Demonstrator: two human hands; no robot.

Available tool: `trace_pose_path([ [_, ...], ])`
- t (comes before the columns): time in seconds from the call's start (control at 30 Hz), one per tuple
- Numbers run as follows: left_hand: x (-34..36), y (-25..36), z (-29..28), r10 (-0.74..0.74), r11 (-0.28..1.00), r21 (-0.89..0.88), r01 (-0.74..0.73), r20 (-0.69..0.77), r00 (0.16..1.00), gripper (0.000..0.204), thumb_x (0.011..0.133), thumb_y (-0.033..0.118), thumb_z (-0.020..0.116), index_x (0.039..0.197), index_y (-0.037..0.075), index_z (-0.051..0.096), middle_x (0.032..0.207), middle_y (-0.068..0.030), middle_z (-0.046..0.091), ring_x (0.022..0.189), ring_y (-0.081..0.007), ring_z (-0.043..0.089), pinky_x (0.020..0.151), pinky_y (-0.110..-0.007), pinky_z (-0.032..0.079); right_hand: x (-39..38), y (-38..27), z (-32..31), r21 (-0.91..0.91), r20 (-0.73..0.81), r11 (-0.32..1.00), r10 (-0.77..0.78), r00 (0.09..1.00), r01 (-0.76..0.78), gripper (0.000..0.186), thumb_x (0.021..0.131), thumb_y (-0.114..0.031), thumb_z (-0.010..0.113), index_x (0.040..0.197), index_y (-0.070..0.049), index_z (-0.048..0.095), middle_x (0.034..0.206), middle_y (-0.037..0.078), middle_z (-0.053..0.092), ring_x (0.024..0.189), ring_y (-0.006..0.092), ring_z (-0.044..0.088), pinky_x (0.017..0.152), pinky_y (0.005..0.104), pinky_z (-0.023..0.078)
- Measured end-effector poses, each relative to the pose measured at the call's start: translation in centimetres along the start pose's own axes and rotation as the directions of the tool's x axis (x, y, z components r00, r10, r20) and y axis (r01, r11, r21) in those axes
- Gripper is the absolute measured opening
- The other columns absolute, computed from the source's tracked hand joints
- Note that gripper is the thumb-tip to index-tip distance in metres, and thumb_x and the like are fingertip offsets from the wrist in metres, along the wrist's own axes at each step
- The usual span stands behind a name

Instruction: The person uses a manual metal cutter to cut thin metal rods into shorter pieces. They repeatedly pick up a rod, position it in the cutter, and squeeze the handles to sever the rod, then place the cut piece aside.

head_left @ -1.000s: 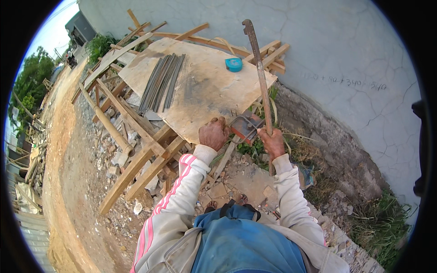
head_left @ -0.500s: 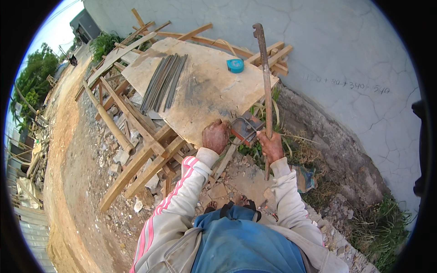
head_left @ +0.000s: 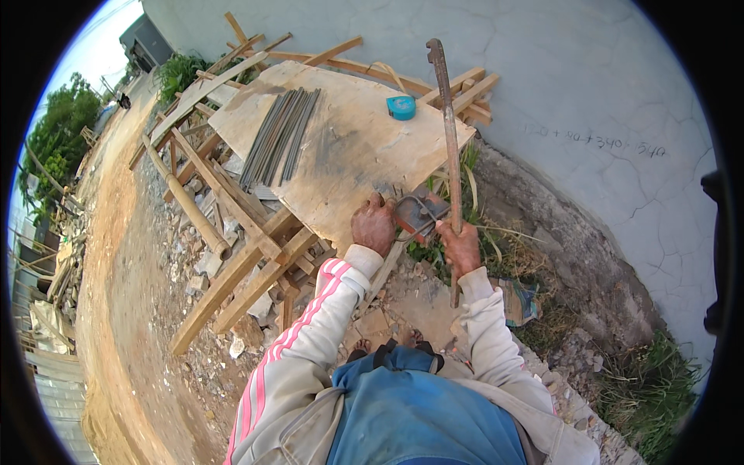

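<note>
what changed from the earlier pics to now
The long metal bar swung its upper end rightward and leans less; the left hand shifted slightly right. The right hand still grips the bar; tape measure and rod bundle lie unmoved on the board.

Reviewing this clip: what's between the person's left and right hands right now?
In the head view, a bent rod and, beneath it, a reddish block show between the left hand and the right hand.

Right hand [head_left: 460, 246] of mine wraps a long rusty bar [head_left: 449, 139]; my left hand [head_left: 373, 225] curls beside a bent rod [head_left: 425, 208], at the near end of a board [head_left: 360, 143]. Thin rods [head_left: 280, 136] and a blue tape measure [head_left: 401, 108] lie on it.
</note>
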State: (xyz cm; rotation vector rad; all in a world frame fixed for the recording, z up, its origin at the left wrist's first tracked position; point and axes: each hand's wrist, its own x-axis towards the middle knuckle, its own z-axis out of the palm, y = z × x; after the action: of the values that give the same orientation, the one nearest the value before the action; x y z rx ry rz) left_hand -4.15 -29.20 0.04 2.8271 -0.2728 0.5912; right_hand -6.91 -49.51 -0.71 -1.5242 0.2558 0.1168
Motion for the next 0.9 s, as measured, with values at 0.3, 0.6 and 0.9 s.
trace_pose_path([
  [0.3,0.3,0.0,0.4,-0.024,0.999,-0.045,0.025,0.024,0.999,0.024,0.082,0.012,0.064,0.106,0.011,0.07,0.098,-0.0138,0.063,0.091,-0.034,0.066,0.074,-0.047,0.055,-0.8,-0.4,-1.4,-0.103,-0.053,0.994,0.018,0.998,-0.023,0.032,0.093,-0.033,0.072,0.086,-0.005,0.061,0.061,-0.002,0.048,0.044,0.0088,0.04,0.04,0.0296,0.033],
  [0.6,0.3,-0.2,0.3,-0.016,0.992,-0.129,0.012,-0.031,0.999,0.021,0.085,0.015,0.063,0.104,0.013,0.073,0.091,-0.0153,0.062,0.086,-0.036,0.066,0.073,-0.048,0.055,-7.8,3.4,-9.4,-0.395,-0.17,0.895,-0.294,0.941,0.208,0.036,0.093,-0.035,0.073,0.083,-0.003,0.061,0.063,-0.001,0.048,0.059,0.0127,0.043,0.055,0.0345,0.038],
  [0.9,0.7,-0.5,0.2,-0.023,0.983,-0.185,0.025,0.009,1.0,0.021,0.085,0.016,0.065,0.104,0.014,0.075,0.089,-0.0147,0.062,0.086,-0.0348,0.065,0.073,-0.047,0.054,-14.2,5.3,-17.9,-0.759,-0.124,0.645,-0.283,0.951,0.092,0.032,0.09,-0.031,0.076,0.085,-0.002,0.062,0.063,0.011,0.052,0.058,0.0215,0.048,0.056,0.037,0.044],
])
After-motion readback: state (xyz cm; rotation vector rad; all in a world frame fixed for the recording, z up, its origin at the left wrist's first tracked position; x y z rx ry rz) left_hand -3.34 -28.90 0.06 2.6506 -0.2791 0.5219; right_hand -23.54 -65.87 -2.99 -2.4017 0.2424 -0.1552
